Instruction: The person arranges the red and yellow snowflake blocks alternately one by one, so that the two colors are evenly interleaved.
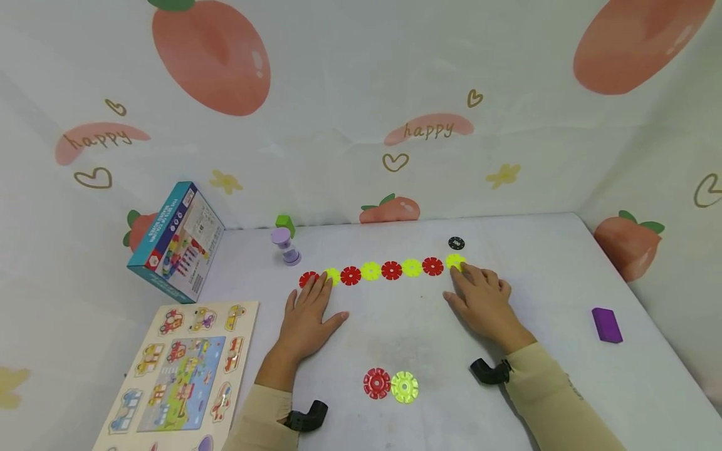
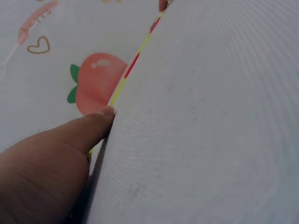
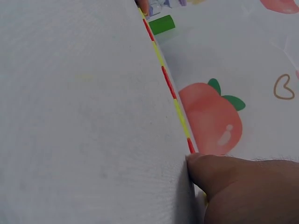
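A row of several red and yellow flower-shaped plastic discs [image 1: 392,270] lies across the white table, colours alternating. My left hand [image 1: 307,324] lies palm down at the row's left end, fingers straight over the end red disc [image 1: 306,277] and the yellow disc [image 1: 335,275] beside it, covering part of both. At the other end, my right hand [image 1: 486,305] touches the last yellow disc [image 1: 454,260] with its extended index finger. Its other fingers are loosely bent and hold nothing. In the wrist views, the left thumb [image 2: 100,119] and right thumb [image 3: 210,165] overlap the row, seen edge-on.
Nearer me lie another red disc [image 1: 376,383] and yellow disc [image 1: 404,387], side by side. A black round chip [image 1: 456,243] is behind the row. Leftward are a purple hourglass [image 1: 286,247], green block [image 1: 285,223], toy box [image 1: 186,250] and puzzle board [image 1: 248,332]; rightward, a purple block [image 1: 606,325].
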